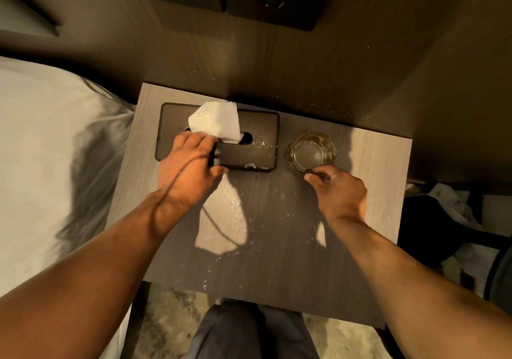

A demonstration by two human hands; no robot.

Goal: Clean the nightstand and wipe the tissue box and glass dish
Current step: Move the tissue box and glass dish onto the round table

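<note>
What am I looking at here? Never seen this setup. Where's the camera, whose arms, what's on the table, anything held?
There is no robot. A person wears one wide-angle camera on the head, looking down, so the two bare arms coming in from the bottom are theirs. They stand at a wooden nightstand with wet droplets on its top; a bed is on the left. On the nightstand lie a dark tissue box, with a white tissue sticking out of its slot, and beside it to the right a round glass dish. The left hand grips the near edge of the tissue box. The right hand pinches the near rim of the dish.
</note>
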